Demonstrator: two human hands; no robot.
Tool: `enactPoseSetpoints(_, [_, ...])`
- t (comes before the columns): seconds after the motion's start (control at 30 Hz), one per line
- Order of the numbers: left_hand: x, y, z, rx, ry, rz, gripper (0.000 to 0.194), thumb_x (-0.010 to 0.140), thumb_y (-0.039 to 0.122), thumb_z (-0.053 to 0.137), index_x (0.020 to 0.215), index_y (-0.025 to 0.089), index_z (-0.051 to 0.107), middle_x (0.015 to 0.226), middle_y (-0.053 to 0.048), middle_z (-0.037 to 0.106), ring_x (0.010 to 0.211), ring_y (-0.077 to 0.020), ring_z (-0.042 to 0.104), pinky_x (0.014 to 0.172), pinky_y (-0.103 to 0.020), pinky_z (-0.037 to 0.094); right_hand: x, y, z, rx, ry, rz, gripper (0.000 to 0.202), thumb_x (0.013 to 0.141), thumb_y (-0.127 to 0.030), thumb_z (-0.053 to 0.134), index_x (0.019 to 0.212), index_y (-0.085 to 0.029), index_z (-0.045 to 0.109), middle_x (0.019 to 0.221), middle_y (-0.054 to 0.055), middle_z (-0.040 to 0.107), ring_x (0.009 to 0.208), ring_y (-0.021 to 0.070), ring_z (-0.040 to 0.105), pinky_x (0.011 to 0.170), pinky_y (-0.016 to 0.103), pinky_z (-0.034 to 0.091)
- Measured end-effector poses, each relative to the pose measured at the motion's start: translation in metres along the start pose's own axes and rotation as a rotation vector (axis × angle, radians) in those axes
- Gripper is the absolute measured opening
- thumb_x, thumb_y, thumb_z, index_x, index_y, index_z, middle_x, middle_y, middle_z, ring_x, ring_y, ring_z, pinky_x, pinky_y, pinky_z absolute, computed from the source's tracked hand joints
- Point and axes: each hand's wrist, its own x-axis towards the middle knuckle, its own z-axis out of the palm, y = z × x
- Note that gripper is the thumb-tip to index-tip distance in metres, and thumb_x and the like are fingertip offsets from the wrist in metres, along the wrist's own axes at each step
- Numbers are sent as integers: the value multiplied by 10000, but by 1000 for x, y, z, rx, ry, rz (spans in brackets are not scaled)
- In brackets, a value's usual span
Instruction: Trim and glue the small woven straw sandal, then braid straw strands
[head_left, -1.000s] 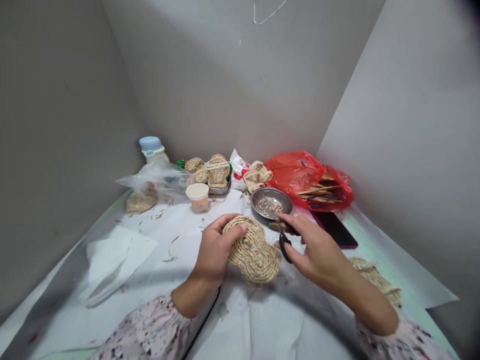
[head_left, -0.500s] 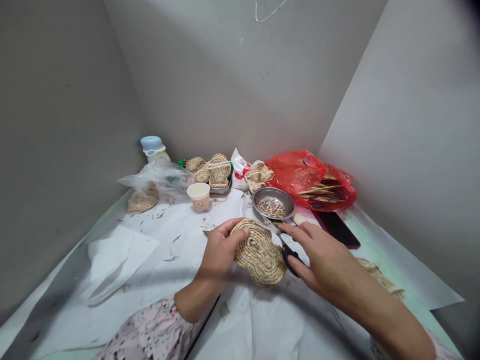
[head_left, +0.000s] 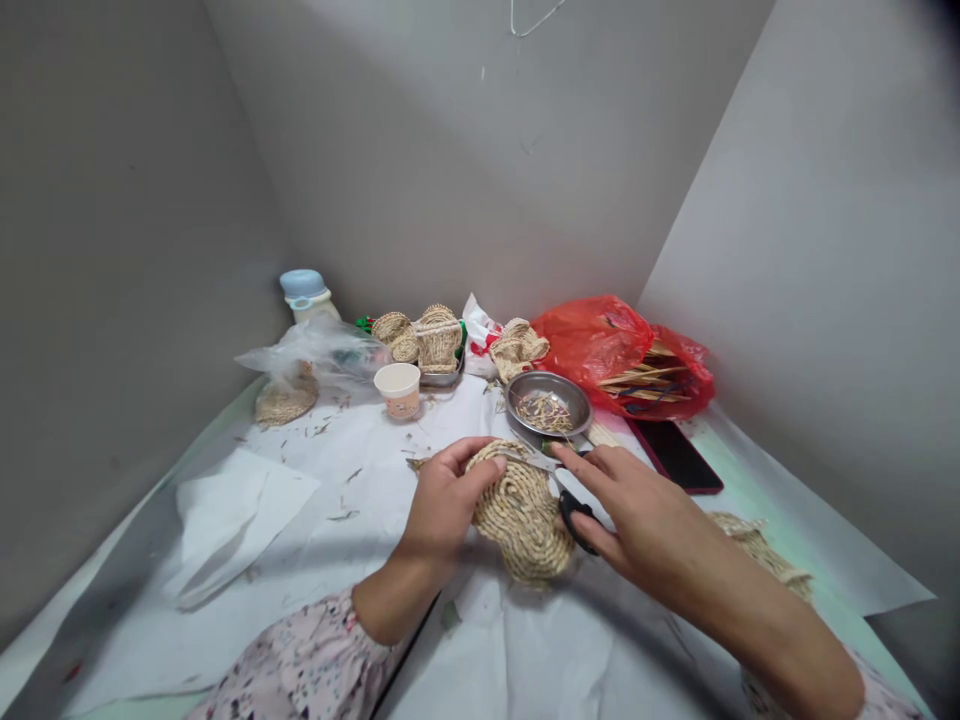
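A tan woven straw piece (head_left: 525, 520), made of coiled braid in a rounded, lobed shape, is pinched at its upper left between the thumb and fingers of my left hand (head_left: 448, 500). My right hand (head_left: 626, 500) grips black-handled scissors (head_left: 576, 518). Their metal blades point left and lie along the top edge of the woven piece, close to my left thumb. Just beyond the hands stands a steel bowl (head_left: 577, 398) with short straw clippings (head_left: 544, 410) in it.
A paper cup (head_left: 400, 390), woven straw pieces (head_left: 439, 340) in a tray and a blue-lidded bottle (head_left: 304, 290) stand toward the back. At right are a red plastic bag (head_left: 589, 345) of straw and a phone (head_left: 679, 458). White paper (head_left: 232, 520) lies at left.
The scissors have moved left and up, so their blades now reach the woven piece's top edge. The woven piece has shifted slightly to the right and down.
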Motion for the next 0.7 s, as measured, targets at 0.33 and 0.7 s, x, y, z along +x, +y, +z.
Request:
enactPoseSetpoints(0.33, [1,-1,0,0,18,-1,337,634,261,760,942,147,685,818,-51,715,725,-186,654,688,-284,496,0,2,-2,-3,-28,-11,530,865,-228,538,1389,-171,496,1009,124,630,879,255,622,758,407,550])
enactPoseSetpoints(0.7, [6,-2,-6,32,-46,-45,284,656,253,747,920,148,729,803,-60,729,717,-197,664,673,-284,495,-2,11,-12,77,-71,-8,573,829,-207,552,1398,-197,488,1014,107,625,889,238,616,786,408,531])
